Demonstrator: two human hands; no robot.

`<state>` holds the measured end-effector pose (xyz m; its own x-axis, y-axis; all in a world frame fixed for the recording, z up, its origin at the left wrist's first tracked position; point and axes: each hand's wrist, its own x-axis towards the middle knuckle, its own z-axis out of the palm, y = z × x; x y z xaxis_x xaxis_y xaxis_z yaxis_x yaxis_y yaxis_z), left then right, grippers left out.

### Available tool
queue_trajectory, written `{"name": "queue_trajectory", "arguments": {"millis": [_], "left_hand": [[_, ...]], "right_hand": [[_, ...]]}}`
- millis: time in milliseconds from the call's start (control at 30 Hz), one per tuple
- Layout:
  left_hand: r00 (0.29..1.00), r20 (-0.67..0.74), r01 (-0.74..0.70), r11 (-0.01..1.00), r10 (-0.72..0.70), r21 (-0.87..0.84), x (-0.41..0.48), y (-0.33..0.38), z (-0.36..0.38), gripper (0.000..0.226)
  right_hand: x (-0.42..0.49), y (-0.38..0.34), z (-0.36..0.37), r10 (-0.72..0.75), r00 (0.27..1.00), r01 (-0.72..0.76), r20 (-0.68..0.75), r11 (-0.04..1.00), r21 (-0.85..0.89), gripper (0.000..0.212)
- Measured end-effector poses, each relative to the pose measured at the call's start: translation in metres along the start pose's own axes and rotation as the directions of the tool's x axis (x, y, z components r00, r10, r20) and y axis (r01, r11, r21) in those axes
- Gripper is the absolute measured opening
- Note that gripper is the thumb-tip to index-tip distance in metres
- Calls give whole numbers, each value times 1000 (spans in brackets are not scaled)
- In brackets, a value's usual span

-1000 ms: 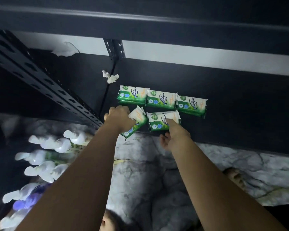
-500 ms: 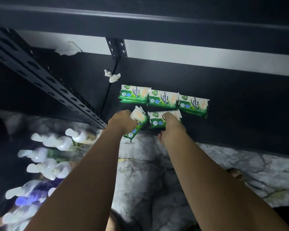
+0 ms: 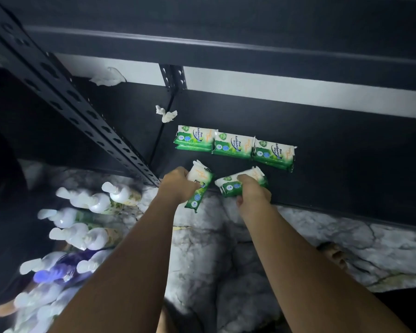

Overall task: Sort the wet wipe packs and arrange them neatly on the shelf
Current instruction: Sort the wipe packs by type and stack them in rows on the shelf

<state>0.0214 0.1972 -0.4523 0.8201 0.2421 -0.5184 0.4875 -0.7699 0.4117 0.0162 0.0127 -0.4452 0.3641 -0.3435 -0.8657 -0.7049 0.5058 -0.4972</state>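
Dim light here; black shelf [image 3: 322,152] in front of me; perforated black upright [image 3: 65,92] slanting across my left; pale wall strip [image 3: 274,90] behind; grey-white marbled floor [image 3: 346,236] below; white pump bottles [image 3: 94,203] lower left, blurred, possibly soap; crumpled tissue [image 3: 166,114] near the shelf's back.

On view: five wet wipe packs [image 3: 194,140] [image 3: 233,146] [image 3: 273,153] [image 3: 199,175] [image 3: 228,186], two crumpled white tissues [image 3: 166,113] [image 3: 107,76], and several pump bottles [image 3: 120,194], too blurred for exact count.
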Motion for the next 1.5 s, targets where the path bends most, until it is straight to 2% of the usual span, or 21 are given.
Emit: {"name": "queue_trajectory", "arguments": {"millis": [100,200,300,367,433,500,567,700,800,967,1033,1133,1267,1300,1400,1500], "left_hand": [[1000,27,1,999,0,-33,-20,-1,-4,32],[999,48,2,994,3,-106,-50,3,-9,33],[998,59,24,947,-5,-321,-90,13,-12,34],[998,62,10,890,21,-455,-120,25,-14,36],[997,31,-43,850,69,-524,-149,41,-18,33],[994,-26,-104,812,109,-575,-177,55,-24,29],[986,-81,-166,753,148,-637,-201,68,-34,36],[953,-191,-301,642,237,-705,-251,99,-67,41],[898,-291,-433,551,329,-713,-286,128,-96,45],[785,-416,-611,468,459,-638,-328,186,-147,48],[750,-449,-659,484,487,-576,-335,210,-164,46],[720,-459,-694,539,521,-477,-324,245,-183,52],[738,-440,-671,626,511,-398,-296,279,-196,56],[753,-425,-653,651,502,-387,-288,283,-197,56],[776,-393,-614,732,493,-294,-264,289,-194,58],[735,-458,-614,778,501,-134,-253,290,-189,36]], "right_hand": [[-14,24,-21,-49,998,54,50,992,-114,36],[-30,39,-45,-186,976,213,117,933,-292,41],[-59,29,-69,-291,930,365,226,812,-456,26],[-77,18,-84,-355,883,466,306,737,-489,22],[-94,5,-98,-420,828,560,372,656,-505,25],[-115,-10,-114,-489,773,634,404,585,-505,38],[-143,-28,-131,-550,729,683,408,556,-472,52],[-208,-68,-168,-626,645,762,437,484,-431,58],[-251,-97,-191,-674,567,822,474,418,-387,60],[-313,-156,-217,-793,411,910,450,324,-260,58],[-331,-179,-220,-836,351,935,421,286,-212,58],[-344,-207,-213,-886,286,948,366,205,-243,66],[-337,-233,-190,-893,288,920,345,159,-358,54],[-334,-236,-185,-888,294,910,353,146,-389,57],[-324,-242,-173,-866,316,873,387,106,-476,84],[-311,-241,-167,-888,256,804,383,-24,-594,76]]}}
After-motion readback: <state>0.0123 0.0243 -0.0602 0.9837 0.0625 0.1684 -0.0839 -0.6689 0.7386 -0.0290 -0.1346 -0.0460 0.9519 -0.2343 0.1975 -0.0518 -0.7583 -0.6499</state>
